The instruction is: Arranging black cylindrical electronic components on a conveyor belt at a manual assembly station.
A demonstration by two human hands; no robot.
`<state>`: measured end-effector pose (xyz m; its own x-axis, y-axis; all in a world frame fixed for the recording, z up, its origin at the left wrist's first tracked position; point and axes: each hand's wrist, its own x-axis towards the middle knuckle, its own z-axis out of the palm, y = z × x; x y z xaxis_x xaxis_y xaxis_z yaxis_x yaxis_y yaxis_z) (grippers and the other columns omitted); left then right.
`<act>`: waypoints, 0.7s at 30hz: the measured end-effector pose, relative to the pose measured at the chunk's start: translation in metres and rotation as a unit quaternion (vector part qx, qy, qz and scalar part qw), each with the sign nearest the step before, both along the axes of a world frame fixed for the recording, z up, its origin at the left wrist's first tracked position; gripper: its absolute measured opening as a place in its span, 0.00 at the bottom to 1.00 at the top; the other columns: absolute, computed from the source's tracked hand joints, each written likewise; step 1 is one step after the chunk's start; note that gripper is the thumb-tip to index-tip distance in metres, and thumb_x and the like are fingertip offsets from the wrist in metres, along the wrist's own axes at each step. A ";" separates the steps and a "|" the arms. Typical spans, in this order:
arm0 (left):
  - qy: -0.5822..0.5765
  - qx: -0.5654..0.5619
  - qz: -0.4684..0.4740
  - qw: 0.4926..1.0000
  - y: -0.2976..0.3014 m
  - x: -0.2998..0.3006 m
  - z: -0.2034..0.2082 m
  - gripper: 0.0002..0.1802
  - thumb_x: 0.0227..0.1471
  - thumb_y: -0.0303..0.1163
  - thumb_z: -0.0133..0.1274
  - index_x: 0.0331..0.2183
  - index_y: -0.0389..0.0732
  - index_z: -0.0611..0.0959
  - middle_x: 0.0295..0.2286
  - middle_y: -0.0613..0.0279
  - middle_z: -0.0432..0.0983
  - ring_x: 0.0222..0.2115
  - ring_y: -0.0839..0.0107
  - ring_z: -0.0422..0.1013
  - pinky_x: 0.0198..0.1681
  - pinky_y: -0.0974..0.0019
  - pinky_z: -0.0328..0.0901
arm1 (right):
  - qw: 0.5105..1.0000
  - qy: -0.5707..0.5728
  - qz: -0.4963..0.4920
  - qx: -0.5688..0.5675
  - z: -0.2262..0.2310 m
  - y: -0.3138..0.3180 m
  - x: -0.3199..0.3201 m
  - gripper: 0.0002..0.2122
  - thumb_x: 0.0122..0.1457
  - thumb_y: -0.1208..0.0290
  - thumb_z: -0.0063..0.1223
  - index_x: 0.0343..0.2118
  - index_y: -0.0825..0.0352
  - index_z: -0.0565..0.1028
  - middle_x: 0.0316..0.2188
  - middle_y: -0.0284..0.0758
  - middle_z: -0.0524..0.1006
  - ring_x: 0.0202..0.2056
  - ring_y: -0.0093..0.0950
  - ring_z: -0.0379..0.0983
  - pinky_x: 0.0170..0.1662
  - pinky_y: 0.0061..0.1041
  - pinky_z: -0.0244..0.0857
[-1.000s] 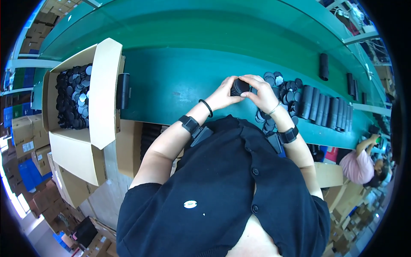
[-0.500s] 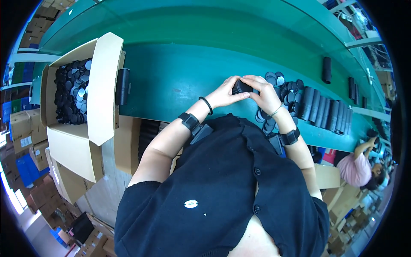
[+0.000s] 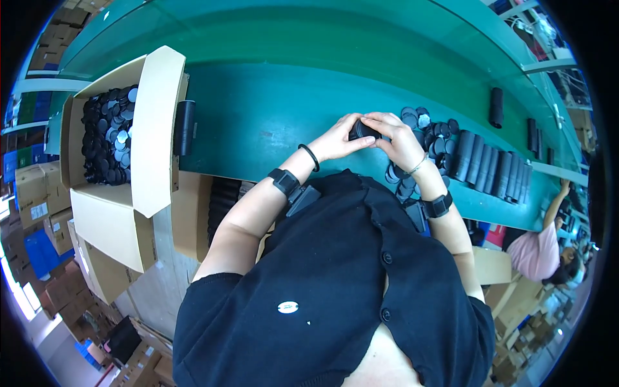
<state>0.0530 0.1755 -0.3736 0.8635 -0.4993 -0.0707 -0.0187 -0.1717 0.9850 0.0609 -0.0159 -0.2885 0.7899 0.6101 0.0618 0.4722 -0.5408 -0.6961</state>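
Both hands are closed around a black round piece (image 3: 362, 130) just above the green bench. My left hand (image 3: 336, 140) holds it from the left, thumb along its near side. My right hand (image 3: 401, 143) grips it from the right, its fingers arched over the top and meeting the left fingertips. Whether it is one part or several stacked discs I cannot tell, as fingers cover much of it. Close beside my right hand lies a loose pile of black discs (image 3: 445, 146), a few showing a paler face.
Right of the pile, several black cylinders (image 3: 476, 161) lie in a row. An open carton (image 3: 158, 138) of black discs stands left, with a black cylinder (image 3: 185, 128) beside it. Another cylinder (image 3: 496, 108) lies at the far right. A co-worker in pink (image 3: 541, 251) is at the right.
My hands stay almost in place around the black round piece, with only a slight finger shift. At the right, the co-worker's arm has reached farther up and away.
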 end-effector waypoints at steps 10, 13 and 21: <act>-0.017 0.020 -0.005 1.000 0.001 0.000 0.008 0.36 0.52 0.51 0.56 0.52 0.35 0.66 0.45 0.49 0.67 0.46 0.62 0.65 0.49 0.63 0.62 | 0.998 -0.052 0.023 -0.040 0.001 0.004 0.001 0.21 0.44 0.83 0.56 0.46 0.69 0.74 0.47 0.43 0.72 0.47 0.40 0.68 0.50 0.33 0.66; -0.008 0.020 -0.006 1.000 0.002 0.000 0.009 0.37 0.51 0.51 0.56 0.53 0.35 0.66 0.46 0.48 0.67 0.46 0.62 0.65 0.49 0.63 0.62 | 0.996 -0.053 0.033 -0.059 0.003 0.006 0.002 0.21 0.45 0.83 0.56 0.46 0.69 0.75 0.47 0.43 0.72 0.47 0.41 0.68 0.50 0.34 0.66; -0.003 0.008 -0.005 1.000 0.003 -0.001 0.007 0.38 0.50 0.51 0.58 0.53 0.35 0.66 0.45 0.49 0.67 0.47 0.62 0.66 0.49 0.63 0.62 | 0.998 -0.056 0.029 -0.002 0.000 0.003 0.000 0.21 0.45 0.83 0.56 0.46 0.70 0.75 0.46 0.42 0.73 0.46 0.41 0.69 0.49 0.33 0.67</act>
